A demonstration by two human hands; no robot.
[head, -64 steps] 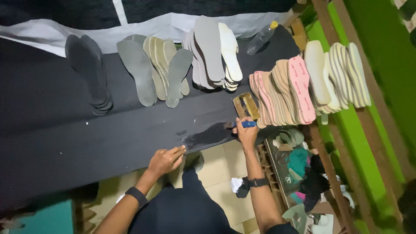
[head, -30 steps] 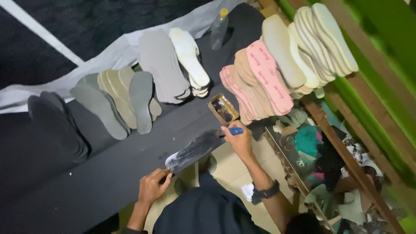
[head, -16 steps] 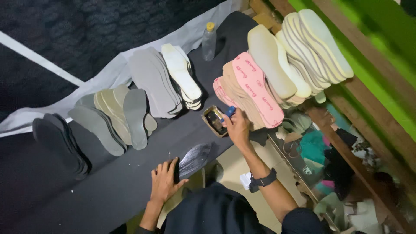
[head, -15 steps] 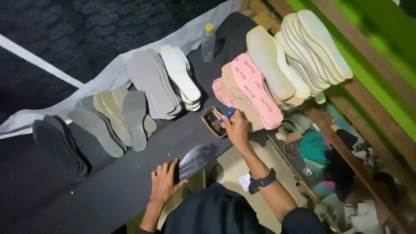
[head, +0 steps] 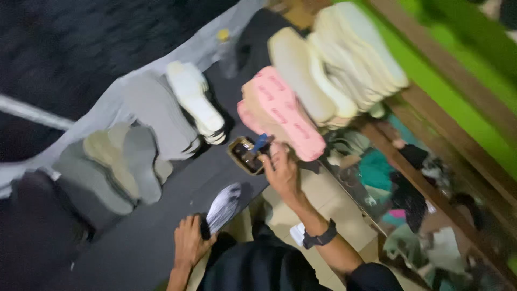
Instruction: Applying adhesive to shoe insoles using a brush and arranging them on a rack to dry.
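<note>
A long dark bench [head: 140,248] is seen running slantwise through the blurred view, with a pale sheet [head: 161,64] lying along its far edge. Stacks of insoles are laid out upon it: a cream stack [head: 344,59] at the far right, a pink stack [head: 280,110] just beside it, a white stack [head: 196,102] and grey stacks [head: 124,161] further left. A green wall with wooden rails [head: 458,102] is seen to the right, and mixed cloth [head: 398,183] is heaped below it. A dark insole [head: 223,206], shiny on its face, is lying at the near edge of the bench and is held down at its near end by the left hand [head: 189,243], whose fingers are curled over it. A small open tin [head: 246,155] is standing between the pink stack and the dark insole. A blue-handled tool [head: 260,143] is pinched in the fingers of the right hand [head: 281,170] and is held at the tin. A dark watch [head: 320,237] is worn on the right wrist.
</note>
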